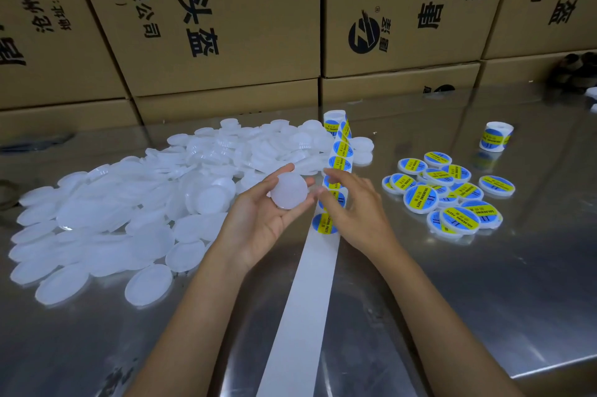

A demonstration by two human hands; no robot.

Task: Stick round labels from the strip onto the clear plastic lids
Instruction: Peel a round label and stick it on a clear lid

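My left hand [261, 222] holds a plain clear plastic lid [288, 191] by its rim between thumb and fingertips, above the metal table. My right hand [352, 212] lies over the label strip [337, 154], its fingers spread across the blue and yellow round labels; whether it pinches one is hidden. The strip runs from a roll [334, 120] at the back toward me. Its near part is bare white backing [307, 299]. One round label [323, 223] shows on the strip just below my right hand's fingers.
A big heap of unlabelled lids [129, 202] covers the table's left half. Several labelled lids [452, 196] lie in a pile at the right. A second label roll [496, 136] stands behind them. Cardboard boxes [210, 24] wall off the back.
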